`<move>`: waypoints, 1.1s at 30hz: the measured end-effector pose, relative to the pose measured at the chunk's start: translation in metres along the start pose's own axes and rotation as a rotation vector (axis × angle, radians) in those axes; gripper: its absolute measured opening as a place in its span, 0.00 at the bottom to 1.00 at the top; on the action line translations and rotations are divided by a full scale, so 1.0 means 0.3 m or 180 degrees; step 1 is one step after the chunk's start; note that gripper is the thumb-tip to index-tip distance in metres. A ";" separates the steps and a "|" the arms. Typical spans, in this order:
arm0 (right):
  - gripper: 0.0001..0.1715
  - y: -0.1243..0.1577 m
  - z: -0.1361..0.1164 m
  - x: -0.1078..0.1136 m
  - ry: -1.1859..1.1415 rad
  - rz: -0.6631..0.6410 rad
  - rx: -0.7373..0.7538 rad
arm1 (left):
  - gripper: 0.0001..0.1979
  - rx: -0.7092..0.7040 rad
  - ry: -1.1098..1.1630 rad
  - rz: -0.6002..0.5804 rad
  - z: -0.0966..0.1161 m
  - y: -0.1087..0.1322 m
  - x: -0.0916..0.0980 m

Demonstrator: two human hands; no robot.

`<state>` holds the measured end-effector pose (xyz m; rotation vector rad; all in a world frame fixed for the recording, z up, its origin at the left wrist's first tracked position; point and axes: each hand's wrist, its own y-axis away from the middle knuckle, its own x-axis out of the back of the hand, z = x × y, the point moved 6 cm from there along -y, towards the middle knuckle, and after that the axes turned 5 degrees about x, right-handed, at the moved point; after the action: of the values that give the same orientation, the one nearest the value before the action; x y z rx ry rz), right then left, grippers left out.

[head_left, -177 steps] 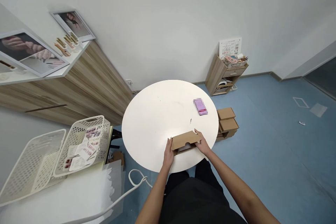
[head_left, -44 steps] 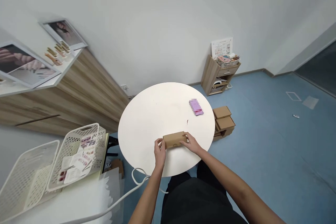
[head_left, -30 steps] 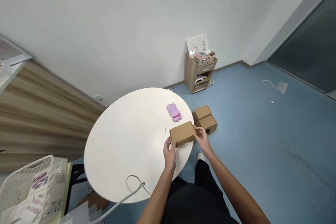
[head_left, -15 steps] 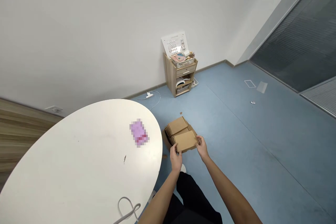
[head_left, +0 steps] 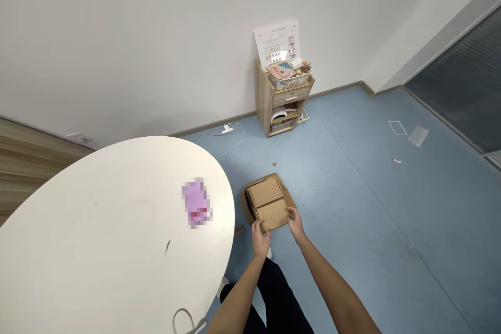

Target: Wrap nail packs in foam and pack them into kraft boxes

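Left grip (head_left: 261, 238): closed on the kraft cardboard box (head_left: 273, 214), near corner
Right grip (head_left: 296, 225): closed on its other near corner
Box: smooth, flat, overlapping stacked cardboard boxes (head_left: 264, 192) on the blue floor (head_left: 352, 250)
Beside: white round surface (head_left: 97, 229) carrying a blurred pink packet (head_left: 195, 202)

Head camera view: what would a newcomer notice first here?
A white round table fills the lower left, with a blurred pink package on it. Right of it, the left hand and right hand hold a brown cardboard box above the blue floor. A small wooden cabinet stands against the far wall.
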<state>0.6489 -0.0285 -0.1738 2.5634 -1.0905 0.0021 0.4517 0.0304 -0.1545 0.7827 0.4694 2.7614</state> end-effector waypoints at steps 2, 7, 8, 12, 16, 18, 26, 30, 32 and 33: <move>0.22 0.002 -0.004 0.005 0.0094 -0.0039 0.0022 | 0.18 0.0123 -0.0010 -0.0061 0.003 -0.001 -0.004; 0.21 0.032 -0.050 0.033 0.0668 -0.0072 0.0324 | 0.23 0.0334 -0.0025 -0.0193 0.031 0.018 0.005; 0.21 0.039 -0.063 0.040 0.0785 -0.0034 0.0399 | 0.24 0.0348 -0.0026 -0.0214 0.040 0.023 0.010; 0.19 0.066 -0.122 0.048 0.1201 0.0045 0.0691 | 0.25 0.0032 0.0044 -0.0345 0.108 0.053 0.043; 0.22 0.095 -0.198 0.023 0.1469 0.0016 0.0987 | 0.20 -0.0506 0.0089 -0.0581 0.198 0.107 0.119; 0.25 0.113 -0.243 -0.008 0.1539 -0.0059 0.1171 | 0.18 -0.0708 0.0154 -0.0499 0.233 0.137 0.199; 0.24 0.278 -0.406 -0.352 0.1411 -0.0840 0.1902 | 0.15 -0.0367 0.0554 0.0774 0.093 0.298 0.764; 0.24 0.490 -0.448 -0.658 0.1271 -0.1561 0.2218 | 0.12 -0.0108 0.0799 0.1462 -0.121 0.469 1.084; 0.24 0.645 -0.448 -0.821 0.1178 -0.1860 0.2265 | 0.10 0.0053 0.0909 0.1712 -0.249 0.581 1.237; 0.24 0.734 -0.443 -0.901 0.1117 -0.2004 0.2264 | 0.10 0.0141 0.0953 0.1826 -0.317 0.642 1.312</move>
<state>0.3230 0.0617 -0.0161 3.2270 -0.1130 0.7688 0.0476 -0.0498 0.0230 0.5804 0.4083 3.4410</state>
